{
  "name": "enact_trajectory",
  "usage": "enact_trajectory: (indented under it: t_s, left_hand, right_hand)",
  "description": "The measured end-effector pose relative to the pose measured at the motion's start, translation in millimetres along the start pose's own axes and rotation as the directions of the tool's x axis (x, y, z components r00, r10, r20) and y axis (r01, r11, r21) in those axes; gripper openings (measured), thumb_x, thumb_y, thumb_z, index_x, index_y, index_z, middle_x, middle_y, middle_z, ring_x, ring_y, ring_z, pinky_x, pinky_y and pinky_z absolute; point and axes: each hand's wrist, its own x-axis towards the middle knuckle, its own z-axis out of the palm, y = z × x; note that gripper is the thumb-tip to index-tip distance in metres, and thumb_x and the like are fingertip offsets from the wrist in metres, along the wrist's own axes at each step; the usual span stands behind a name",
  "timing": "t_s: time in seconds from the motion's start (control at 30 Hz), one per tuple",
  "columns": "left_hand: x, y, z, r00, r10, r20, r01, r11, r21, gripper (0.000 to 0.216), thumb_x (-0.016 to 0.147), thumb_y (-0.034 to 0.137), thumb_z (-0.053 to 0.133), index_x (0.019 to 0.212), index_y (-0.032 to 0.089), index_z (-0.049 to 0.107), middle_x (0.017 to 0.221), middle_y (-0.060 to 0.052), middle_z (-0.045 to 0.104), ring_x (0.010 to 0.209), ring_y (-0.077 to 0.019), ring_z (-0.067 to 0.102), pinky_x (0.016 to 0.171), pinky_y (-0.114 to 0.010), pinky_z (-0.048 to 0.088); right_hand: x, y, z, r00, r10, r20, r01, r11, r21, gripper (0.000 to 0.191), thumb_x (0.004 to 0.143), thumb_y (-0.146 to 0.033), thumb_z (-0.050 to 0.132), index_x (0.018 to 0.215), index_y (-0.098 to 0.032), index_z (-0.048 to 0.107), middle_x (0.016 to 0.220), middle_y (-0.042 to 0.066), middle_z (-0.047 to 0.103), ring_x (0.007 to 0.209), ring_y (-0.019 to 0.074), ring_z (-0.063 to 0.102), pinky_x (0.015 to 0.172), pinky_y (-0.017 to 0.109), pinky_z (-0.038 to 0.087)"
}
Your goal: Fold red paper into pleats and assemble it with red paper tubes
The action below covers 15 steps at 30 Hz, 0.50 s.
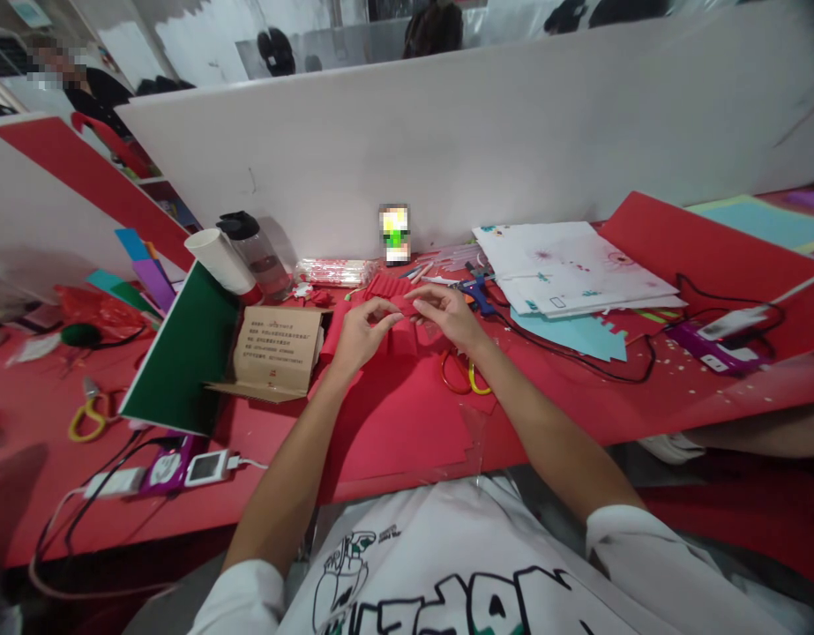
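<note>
My left hand (365,332) and my right hand (446,314) face each other over the middle of the table, fingertips close together. Thumb and fingers of each hand are drawn into a pinch. Whatever they hold is too small to make out against the red behind it. Folded red paper (388,284) with ridges lies just beyond and under the hands. Nearer to my body, flat red sheets (397,419) cover the table. Below my right hand rest scissors (474,377) with red and yellow handles, partly hidden by my forearm.
To the left stand an open cardboard box (274,348), a green board (182,362) and a water bottle (265,256). A phone (394,236) leans on the white partition (446,150). On the right are a blue glue gun (478,294), white printed sheets (565,265) and a purple power strip (717,348).
</note>
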Motion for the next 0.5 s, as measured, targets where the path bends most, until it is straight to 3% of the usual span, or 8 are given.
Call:
enact_trajectory:
  t_s: [0.2,0.37,0.5]
  left_hand:
    - [2.9,-3.7,-3.5,0.993,-0.113,0.030,0.115,0.987,-0.111,0.026,0.079,0.041,0.075,0.078,0.016,0.069,0.067,0.001,0.061,0.061,-0.0112,0.049,0.061,-0.025,0.040]
    - [3.8,-4.9,-6.9,0.987,-0.147,0.072,0.157,0.973,-0.167,0.028,0.077,0.042,0.077,0.080,0.016,0.068,0.070,0.000,0.063,0.063,-0.0113,0.053,0.065,-0.026,0.044]
    - [4.2,-5.3,-8.8,0.983,-0.159,0.093,0.172,0.972,-0.158,0.030,0.076,0.044,0.078,0.079,0.016,0.068,0.071,-0.001,0.065,0.065,-0.0128,0.055,0.067,-0.027,0.046]
  right_hand:
    - [-5.9,-8.7,1.1,0.978,-0.167,0.129,0.196,0.944,-0.266,0.025,0.085,-0.039,0.072,0.103,-0.021,0.075,0.100,0.006,0.075,0.089,0.0202,0.071,0.083,0.034,0.056]
    - [-5.8,-6.1,4.5,0.959,-0.275,0.068,0.277,0.859,-0.432,0.017,0.091,-0.035,0.067,0.091,-0.021,0.076,0.094,0.005,0.077,0.088,0.0201,0.070,0.085,0.035,0.054]
    - [-4.2,-1.8,4.3,0.950,-0.310,0.038,0.295,0.850,-0.437,0.015,0.091,-0.034,0.067,0.091,-0.021,0.074,0.098,0.006,0.076,0.089,0.0201,0.070,0.083,0.035,0.055]
